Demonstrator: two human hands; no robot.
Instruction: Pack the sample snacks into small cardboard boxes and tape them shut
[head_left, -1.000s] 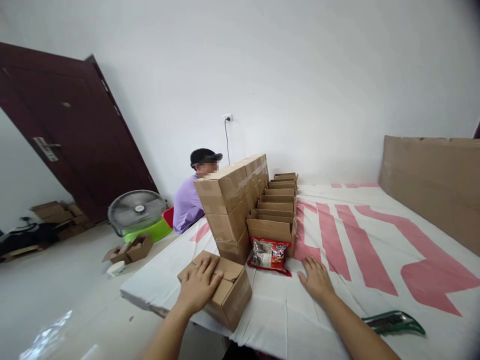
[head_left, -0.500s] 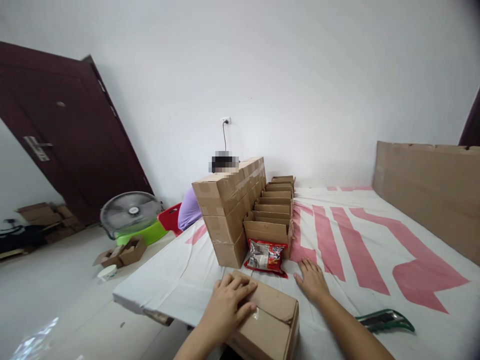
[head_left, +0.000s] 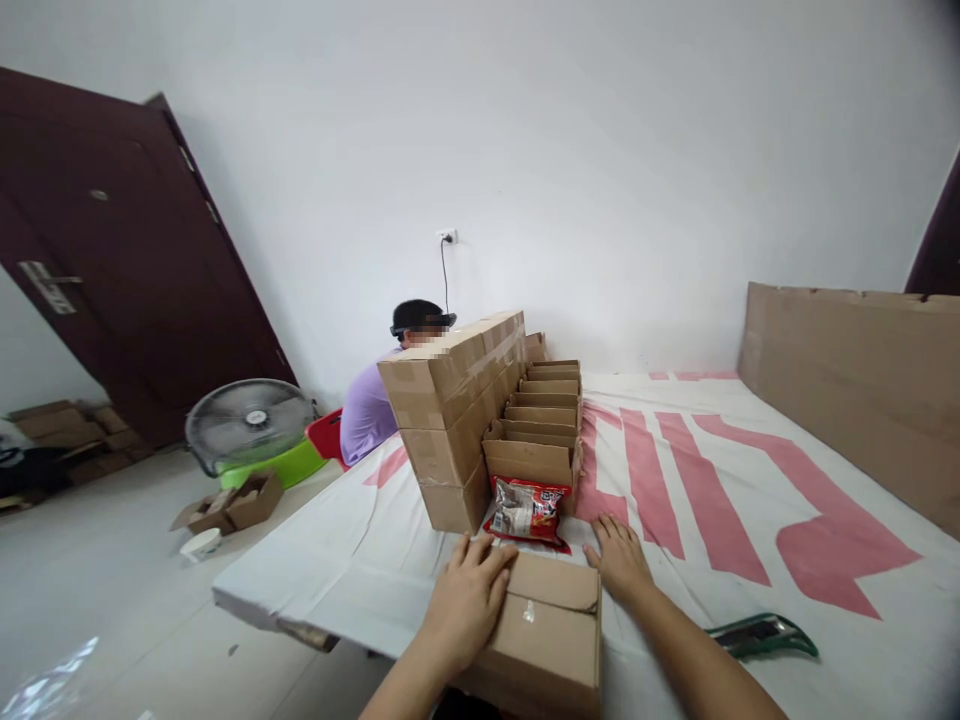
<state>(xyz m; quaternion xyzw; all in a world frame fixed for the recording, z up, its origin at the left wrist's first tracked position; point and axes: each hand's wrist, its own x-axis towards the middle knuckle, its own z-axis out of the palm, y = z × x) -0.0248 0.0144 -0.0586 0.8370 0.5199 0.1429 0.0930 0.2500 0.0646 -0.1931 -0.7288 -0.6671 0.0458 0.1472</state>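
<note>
A closed brown cardboard box [head_left: 551,630] lies at the near edge of the table. My left hand [head_left: 474,590] rests on its left side and top, fingers stretched forward. My right hand [head_left: 619,555] lies flat on the cloth just beyond the box's right corner, fingers spread and holding nothing. Just past the box is a red and clear snack packet [head_left: 527,512], leaning against the nearest of several open cardboard boxes [head_left: 529,460] in a row. A green box cutter [head_left: 765,635] lies on the cloth, to the right of my right forearm.
Taped boxes [head_left: 442,440] stand stacked left of the open row. Behind them sits a person in a purple top [head_left: 367,410]. A large cardboard sheet [head_left: 847,390] stands at the right. On the floor are a fan [head_left: 251,420] and small open boxes [head_left: 255,500].
The near box has turned slightly, so its front edge now lies straighter, and my left hand has moved toward its left side. The seated person has moved left, out from behind the stack.
</note>
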